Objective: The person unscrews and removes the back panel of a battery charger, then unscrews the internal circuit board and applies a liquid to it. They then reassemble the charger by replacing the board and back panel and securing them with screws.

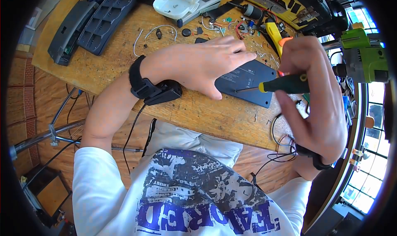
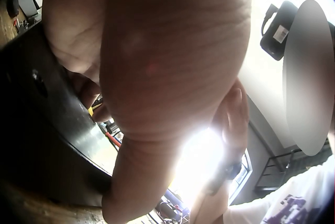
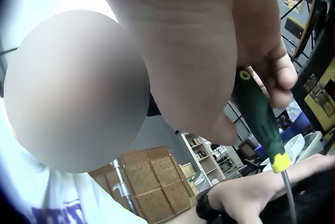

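A flat black plastic panel (image 1: 258, 96) with printed text and corner holes lies at the front of the wooden table. Across its left part rests my left hand (image 1: 206, 60), palm down, with the thumb pointing toward the table's front edge. My right hand (image 1: 322, 99) holds a screwdriver (image 1: 285, 84) by its dark green handle. Its metal shaft slants down to the left, and the tip meets the panel near a small hole. In the right wrist view, the screwdriver (image 3: 259, 114) shows its yellow collar, with fingers around the handle's upper end.
Wire scraps and small parts litter the table behind the panel. A black compartment tray (image 1: 106, 23) lies at the back left, a white plastic housing (image 1: 180, 4) at the back. Yellow-handled pliers (image 1: 273, 35) and a green power tool (image 1: 364, 56) stand to the right. Cables hang off the front edge.
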Action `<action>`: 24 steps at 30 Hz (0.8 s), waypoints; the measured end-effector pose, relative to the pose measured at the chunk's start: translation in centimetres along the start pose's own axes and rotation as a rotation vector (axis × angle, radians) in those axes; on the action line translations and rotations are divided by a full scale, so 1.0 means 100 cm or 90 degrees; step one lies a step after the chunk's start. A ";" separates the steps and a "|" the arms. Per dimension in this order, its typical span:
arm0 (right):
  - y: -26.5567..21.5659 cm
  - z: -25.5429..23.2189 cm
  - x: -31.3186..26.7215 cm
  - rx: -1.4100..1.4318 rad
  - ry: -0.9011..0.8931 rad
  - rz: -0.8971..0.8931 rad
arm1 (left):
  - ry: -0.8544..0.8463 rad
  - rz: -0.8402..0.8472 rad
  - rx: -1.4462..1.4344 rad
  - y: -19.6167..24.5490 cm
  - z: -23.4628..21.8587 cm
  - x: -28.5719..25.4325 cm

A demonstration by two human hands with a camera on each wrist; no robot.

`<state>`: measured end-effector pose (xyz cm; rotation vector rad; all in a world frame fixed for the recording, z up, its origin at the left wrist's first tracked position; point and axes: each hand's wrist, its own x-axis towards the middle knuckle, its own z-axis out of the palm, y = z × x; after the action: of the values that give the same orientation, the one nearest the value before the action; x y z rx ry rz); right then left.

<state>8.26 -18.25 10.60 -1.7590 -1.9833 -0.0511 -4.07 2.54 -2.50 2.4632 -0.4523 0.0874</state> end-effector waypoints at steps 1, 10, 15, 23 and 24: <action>0.003 -0.002 -0.002 0.006 -0.023 -0.012 | 0.006 0.007 0.006 -0.001 0.001 0.000; -0.008 0.006 0.008 0.020 0.026 -0.011 | 0.019 0.014 0.023 0.001 0.001 -0.003; -0.002 -0.005 0.003 -0.072 -0.087 -0.010 | 0.012 0.013 0.012 0.002 0.000 -0.001; -0.014 -0.003 0.007 -0.069 -0.093 0.034 | 0.026 0.018 0.027 0.001 0.001 -0.003; -0.015 -0.005 0.007 -0.070 -0.094 0.036 | 0.025 0.020 0.026 0.001 0.001 -0.002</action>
<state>6.93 -18.06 11.74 -1.9370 -2.0680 -0.0116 -4.33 2.43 -2.58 2.4898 -0.4759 0.1598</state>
